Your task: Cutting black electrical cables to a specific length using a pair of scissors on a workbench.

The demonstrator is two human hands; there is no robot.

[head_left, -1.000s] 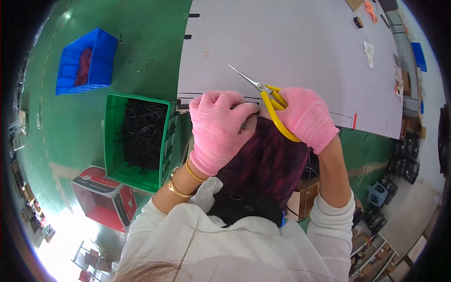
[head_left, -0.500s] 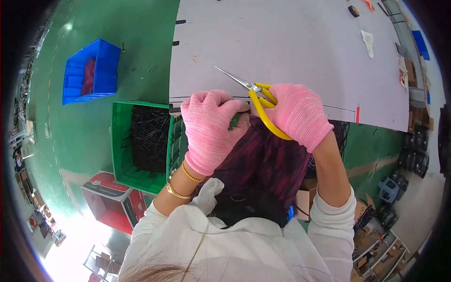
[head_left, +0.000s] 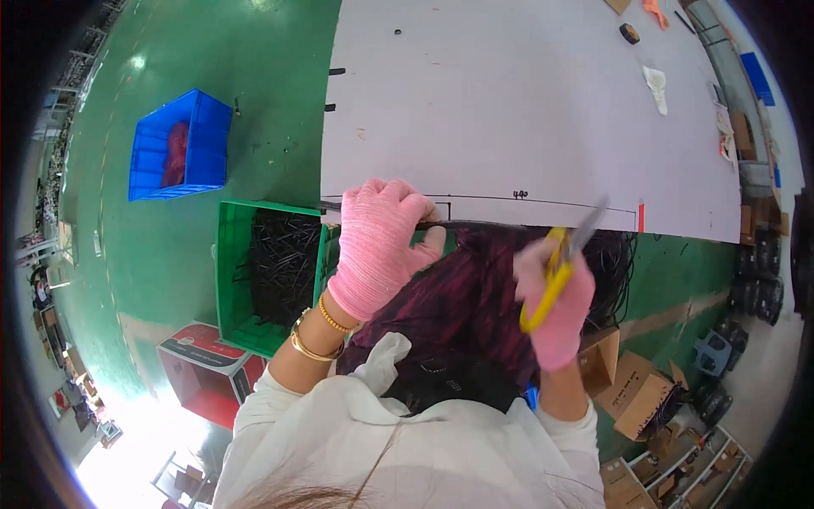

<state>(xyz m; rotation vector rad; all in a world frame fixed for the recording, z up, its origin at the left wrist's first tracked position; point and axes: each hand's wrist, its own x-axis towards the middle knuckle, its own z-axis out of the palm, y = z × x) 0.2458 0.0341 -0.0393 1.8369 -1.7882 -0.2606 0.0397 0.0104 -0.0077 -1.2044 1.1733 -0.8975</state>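
Observation:
At the near edge of the white table, my left hand (head_left: 381,242), in a pink knit glove, has its fingers curled over a thin black cable (head_left: 437,225). The cable lies along the table edge, and its left end pokes out past the glove. Off to the right, my right hand (head_left: 560,310), also gloved in pink, grips yellow-handled scissors (head_left: 555,284). Their silver blades point up and to the right, smeared by motion. Dark purple patterned cloth (head_left: 449,288) hangs over my lap below both hands.
Left of my arm stands a green crate (head_left: 225,280) with many short black pieces (head_left: 284,267). A blue crate (head_left: 208,153) and a red-grey box (head_left: 208,365) are on the floor. Black cables (head_left: 615,280) hang at the table's right, above cardboard boxes (head_left: 636,386). Marked lines cross the white table (head_left: 509,110).
My right hand has drawn away from my left, moving right and toward me with the scissors, whose blades now point up-right. My left hand stays at the table edge; the whole view has shifted slightly.

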